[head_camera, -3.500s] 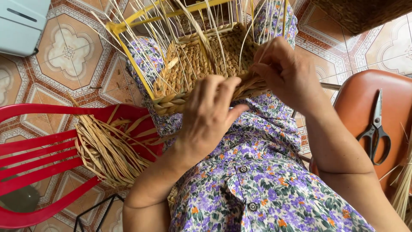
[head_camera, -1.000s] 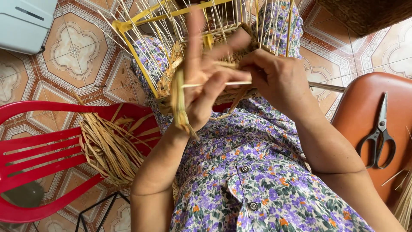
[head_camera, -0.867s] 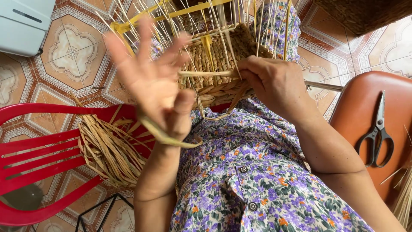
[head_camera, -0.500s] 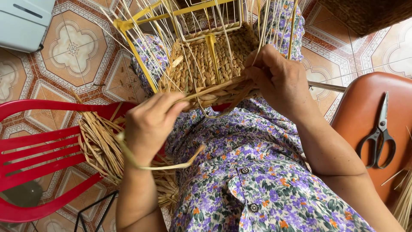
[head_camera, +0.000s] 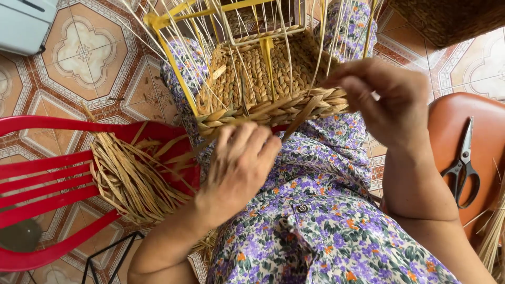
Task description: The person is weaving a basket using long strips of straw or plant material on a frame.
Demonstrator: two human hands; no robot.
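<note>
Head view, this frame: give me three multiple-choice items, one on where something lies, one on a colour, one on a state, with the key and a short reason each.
1. Where do the scissors lie?
A. on the orange seat at the right
B. on the red chair
C. on the tiled floor

2. What colour is the frame that the basket is woven around?
A. blue
B. yellow
C. black

3. How far is the woven basket done?
A. finished, rim closed
B. only loose strands, nothing woven
C. base and lowest wall rows woven, upright stakes bare above

Key:
1 A, the scissors rest on the orange seat, beside the right hand.
2 B, the bars are yellow.
3 C, plaited rows stop low while thin stakes stand free above; the left hand is at the lower edge, and the red chair holds a bundle of dry strands.
</note>
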